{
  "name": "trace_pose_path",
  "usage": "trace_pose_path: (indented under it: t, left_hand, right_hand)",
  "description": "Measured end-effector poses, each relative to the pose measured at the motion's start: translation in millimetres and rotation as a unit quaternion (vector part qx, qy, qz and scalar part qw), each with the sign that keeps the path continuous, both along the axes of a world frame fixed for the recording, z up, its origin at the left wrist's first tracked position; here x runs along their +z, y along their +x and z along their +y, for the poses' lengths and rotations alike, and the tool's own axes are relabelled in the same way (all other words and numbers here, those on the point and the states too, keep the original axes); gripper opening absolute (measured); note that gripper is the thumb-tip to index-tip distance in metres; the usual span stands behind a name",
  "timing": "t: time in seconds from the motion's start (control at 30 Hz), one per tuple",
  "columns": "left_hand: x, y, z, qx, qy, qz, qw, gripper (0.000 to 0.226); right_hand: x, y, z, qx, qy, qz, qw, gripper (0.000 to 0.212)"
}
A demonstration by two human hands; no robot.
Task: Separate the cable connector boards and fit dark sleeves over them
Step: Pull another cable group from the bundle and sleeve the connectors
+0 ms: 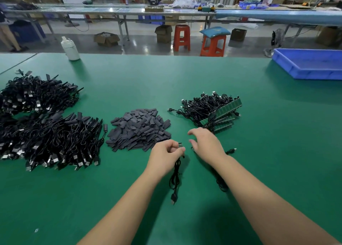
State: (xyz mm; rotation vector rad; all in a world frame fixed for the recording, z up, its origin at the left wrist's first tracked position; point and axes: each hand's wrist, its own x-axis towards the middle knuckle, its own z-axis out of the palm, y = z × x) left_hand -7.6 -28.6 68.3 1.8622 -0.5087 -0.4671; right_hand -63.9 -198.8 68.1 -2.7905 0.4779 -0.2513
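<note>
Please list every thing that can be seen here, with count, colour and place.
cable heaps: two, black, table left
sleeve pile: one, dark grey, table centre
board cables: one bundle, black with green boards, right of centre
tray: one, blue, far right
bottle: one, white, far left edge
stools: two, red, floor beyond
held cable: one, black, hanging from left hand
left hand: pinches the cable's connector
right hand: open, over table

Surface [259,152] open lower frame and right of centre. Blocked: cable piles [46,126] left, sleeve heap [138,130] centre, board bundle [212,111] centre-right, blue tray [311,65] upper right.
</note>
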Motion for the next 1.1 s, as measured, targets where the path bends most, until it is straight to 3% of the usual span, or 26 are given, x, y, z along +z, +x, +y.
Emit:
trace_pose_path:
  t: [0.07, 0.17, 0.2, 0.23, 0.33, 0.43, 0.57, 0.67, 0.8, 0.9, 1.1]
  left_hand:
    - [1, 3, 1, 0.018, -0.038, 0.03, 0.999, 0.017]
    - [1, 8, 3, 0.054, -0.105, 0.09, 0.989, 0.018]
    - [0, 10, 5, 0.069, -0.103, 0.086, 0.989, 0.018]
    - [-2, 13, 6, 0.081, -0.083, 0.061, 0.991, 0.017]
    - [-8, 22, 12, 0.084, -0.011, -0.009, 0.996, 0.019]
    - [-16, 28, 17, 0.056, 0.011, 0.031, 0.998, 0.021]
    - [-25, 36, 23, 0.026, 0.025, 0.056, 0.998, 0.025]
    - [-26, 57, 33, 0.021, 0.073, -0.015, 0.997, 0.021]
    - [-32, 95, 59, 0.12, 0.225, -0.217, 0.942, 0.01]
    - [-38, 117, 70, 0.132, 0.257, -0.239, 0.927, 0.018]
    - [-44, 131, 70, 0.105, 0.336, -0.264, 0.898, 0.024]
  right_hand:
    - [4, 1, 19, -0.016, 0.227, -0.012, 0.974, 0.025]
    - [1, -2, 48, -0.051, 0.585, 0.017, 0.809, 0.043]
    - [-3, -5, 53, -0.05, 0.641, 0.012, 0.765, 0.043]
    - [-8, -7, 58, -0.044, 0.665, 0.0, 0.745, 0.039]
    - [-22, -13, 63, -0.045, 0.635, -0.046, 0.77, 0.027]
    - [-31, -15, 63, -0.063, 0.594, -0.042, 0.801, 0.02]
    - [-35, -13, 64, -0.072, 0.581, -0.022, 0.81, 0.014]
    - [-40, -8, 67, -0.086, 0.559, 0.006, 0.825, 0.013]
    - [-43, -7, 64, -0.09, 0.557, 0.007, 0.826, 0.023]
    - [-45, -8, 60, -0.084, 0.581, 0.005, 0.81, 0.033]
    - [-53, -5, 58, -0.079, 0.567, 0.019, 0.82, 0.032]
